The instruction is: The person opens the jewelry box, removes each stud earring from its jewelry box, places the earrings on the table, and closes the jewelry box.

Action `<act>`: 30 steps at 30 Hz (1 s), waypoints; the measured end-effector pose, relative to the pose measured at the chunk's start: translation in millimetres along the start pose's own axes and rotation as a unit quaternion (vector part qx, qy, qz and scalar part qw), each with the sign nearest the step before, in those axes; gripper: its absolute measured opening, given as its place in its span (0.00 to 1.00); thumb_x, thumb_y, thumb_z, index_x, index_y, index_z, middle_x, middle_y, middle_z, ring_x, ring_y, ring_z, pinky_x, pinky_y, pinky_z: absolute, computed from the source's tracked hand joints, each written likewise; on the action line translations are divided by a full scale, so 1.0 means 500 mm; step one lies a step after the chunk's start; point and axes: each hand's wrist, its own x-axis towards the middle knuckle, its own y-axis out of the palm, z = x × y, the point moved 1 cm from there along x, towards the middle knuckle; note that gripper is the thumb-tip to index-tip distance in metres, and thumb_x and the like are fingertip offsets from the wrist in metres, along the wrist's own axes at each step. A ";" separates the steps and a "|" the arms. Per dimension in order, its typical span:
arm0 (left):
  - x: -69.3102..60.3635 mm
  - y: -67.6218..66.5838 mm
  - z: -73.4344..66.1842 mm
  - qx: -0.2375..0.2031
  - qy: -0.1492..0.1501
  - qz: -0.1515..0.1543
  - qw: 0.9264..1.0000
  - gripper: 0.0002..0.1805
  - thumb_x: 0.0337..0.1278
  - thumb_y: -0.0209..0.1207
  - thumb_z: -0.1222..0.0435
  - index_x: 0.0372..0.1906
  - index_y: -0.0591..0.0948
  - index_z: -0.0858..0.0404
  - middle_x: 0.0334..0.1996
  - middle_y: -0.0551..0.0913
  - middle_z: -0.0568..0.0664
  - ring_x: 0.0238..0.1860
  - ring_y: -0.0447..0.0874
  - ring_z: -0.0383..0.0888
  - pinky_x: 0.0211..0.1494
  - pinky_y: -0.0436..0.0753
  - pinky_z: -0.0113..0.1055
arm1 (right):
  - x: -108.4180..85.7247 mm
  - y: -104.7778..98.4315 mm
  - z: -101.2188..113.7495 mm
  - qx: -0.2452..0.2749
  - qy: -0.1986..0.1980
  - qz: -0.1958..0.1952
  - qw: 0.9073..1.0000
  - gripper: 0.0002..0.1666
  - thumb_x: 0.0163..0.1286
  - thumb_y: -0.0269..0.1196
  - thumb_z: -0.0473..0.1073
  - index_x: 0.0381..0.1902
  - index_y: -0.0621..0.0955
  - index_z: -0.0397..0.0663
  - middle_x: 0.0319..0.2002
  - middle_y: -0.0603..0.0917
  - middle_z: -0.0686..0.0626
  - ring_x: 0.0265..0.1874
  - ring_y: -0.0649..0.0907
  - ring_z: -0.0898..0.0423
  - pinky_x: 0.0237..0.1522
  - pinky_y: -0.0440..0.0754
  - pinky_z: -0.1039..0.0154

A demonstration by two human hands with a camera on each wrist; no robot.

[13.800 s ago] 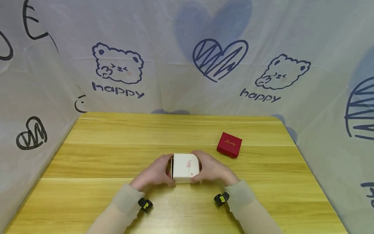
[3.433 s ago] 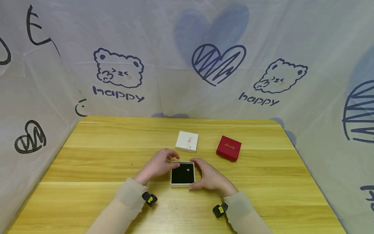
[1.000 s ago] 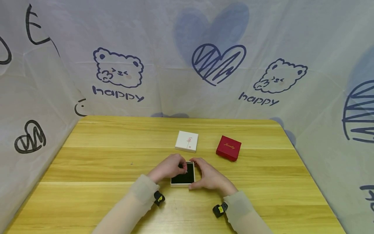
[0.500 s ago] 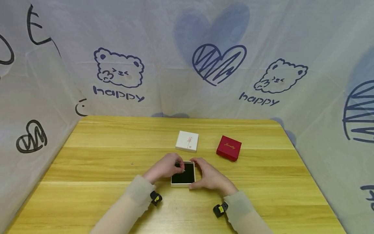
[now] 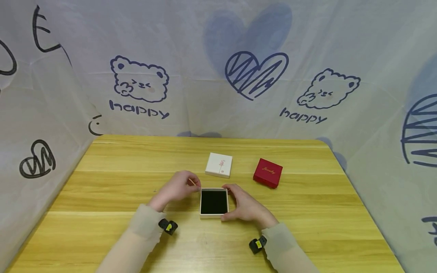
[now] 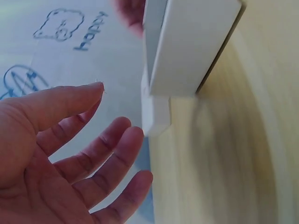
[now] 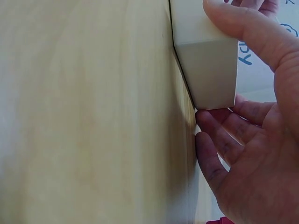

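A white box base (image 5: 211, 216) stands uncovered near the table's middle, a black pad (image 5: 213, 202) filling its inside. My right hand (image 5: 247, 206) holds the base at its right side, thumb at the near corner and fingers at the far one. Up and left of the base, my left hand (image 5: 179, 185) pinches a tiny silvery star-shaped piece of jewelry between thumb and forefinger. In the left wrist view only thin points of the star (image 6: 104, 90) stick out past the thumb tip, the rest being hidden. The other left fingers are spread and loosely bent.
Behind the base lies the white lid (image 5: 218, 165) with a pink flower print. A closed red box (image 5: 268, 173) with gold lettering sits to its right. The wooden table (image 5: 119, 159) ends at a printed cloth backdrop (image 5: 198, 106).
The lid came off the white box and was set behind it. My left hand pinched the star from the black pad, then moved left, out of the base. My right hand stayed put lately.
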 end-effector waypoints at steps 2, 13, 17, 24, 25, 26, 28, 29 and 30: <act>-0.006 -0.013 0.008 0.000 0.003 -0.013 1.000 0.04 0.59 0.64 0.70 0.29 0.83 0.62 0.27 0.82 0.46 0.28 0.79 0.42 0.32 0.77 0.35 | 0.000 0.000 0.000 -0.003 0.003 0.001 1.000 0.56 0.45 0.81 0.50 0.69 0.66 0.43 0.62 0.72 0.48 0.60 0.71 0.50 0.66 0.64 0.49; -0.058 -0.084 0.059 0.001 -0.022 -0.067 0.998 0.04 0.62 0.62 0.68 0.33 0.85 0.63 0.32 0.82 0.49 0.31 0.78 0.45 0.34 0.77 0.39 | -0.002 0.001 0.003 0.005 0.017 0.005 1.000 0.56 0.45 0.81 0.49 0.69 0.66 0.46 0.63 0.71 0.50 0.61 0.70 0.51 0.67 0.63 0.50; -0.082 -0.108 0.082 0.002 -0.044 -0.081 0.996 0.05 0.63 0.62 0.66 0.34 0.85 0.64 0.34 0.82 0.50 0.31 0.78 0.46 0.32 0.77 0.38 | -0.002 0.001 0.003 0.006 0.014 0.003 1.000 0.56 0.45 0.81 0.49 0.69 0.66 0.45 0.62 0.71 0.50 0.62 0.70 0.51 0.67 0.63 0.49; -0.121 -0.142 0.119 0.011 -0.081 -0.104 0.991 0.05 0.63 0.62 0.67 0.35 0.85 0.66 0.35 0.82 0.52 0.33 0.79 0.46 0.34 0.77 0.39 | -0.001 0.001 0.003 0.006 0.014 0.003 1.000 0.56 0.45 0.81 0.49 0.70 0.66 0.46 0.62 0.71 0.50 0.61 0.70 0.52 0.67 0.62 0.50; -0.126 -0.146 0.124 0.014 -0.086 -0.105 0.991 0.06 0.63 0.62 0.67 0.36 0.85 0.66 0.35 0.82 0.52 0.33 0.79 0.47 0.35 0.77 0.39 | -0.001 0.001 0.003 0.006 0.014 0.003 1.000 0.56 0.45 0.81 0.49 0.70 0.66 0.46 0.62 0.71 0.50 0.61 0.70 0.51 0.67 0.62 0.50; -0.130 -0.149 0.130 0.016 -0.090 -0.104 0.990 0.06 0.63 0.62 0.67 0.36 0.85 0.66 0.35 0.82 0.52 0.34 0.80 0.47 0.35 0.77 0.39 | -0.001 0.001 0.003 0.005 0.015 0.004 1.000 0.56 0.45 0.81 0.49 0.70 0.65 0.46 0.62 0.71 0.50 0.61 0.70 0.51 0.67 0.62 0.50; -0.139 -0.155 0.139 0.020 -0.101 -0.102 0.989 0.06 0.63 0.62 0.66 0.36 0.85 0.66 0.35 0.82 0.52 0.35 0.80 0.48 0.36 0.77 0.39 | -0.001 0.001 0.003 0.006 0.015 0.004 1.000 0.57 0.45 0.81 0.49 0.70 0.65 0.46 0.63 0.71 0.50 0.61 0.70 0.51 0.67 0.62 0.49; -0.143 -0.157 0.143 0.022 -0.104 -0.100 0.989 0.06 0.63 0.62 0.66 0.36 0.85 0.66 0.35 0.82 0.52 0.35 0.79 0.48 0.36 0.77 0.39 | -0.001 0.001 0.003 0.005 0.015 0.004 1.000 0.57 0.45 0.81 0.49 0.70 0.65 0.46 0.63 0.71 0.50 0.62 0.70 0.51 0.68 0.62 0.49; -0.146 -0.159 0.148 0.024 -0.108 -0.098 0.989 0.06 0.63 0.62 0.67 0.36 0.85 0.66 0.35 0.82 0.52 0.35 0.79 0.48 0.36 0.77 0.39 | -0.001 0.001 0.003 0.005 0.015 0.004 1.000 0.57 0.45 0.81 0.49 0.70 0.65 0.46 0.63 0.71 0.50 0.62 0.70 0.51 0.68 0.62 0.49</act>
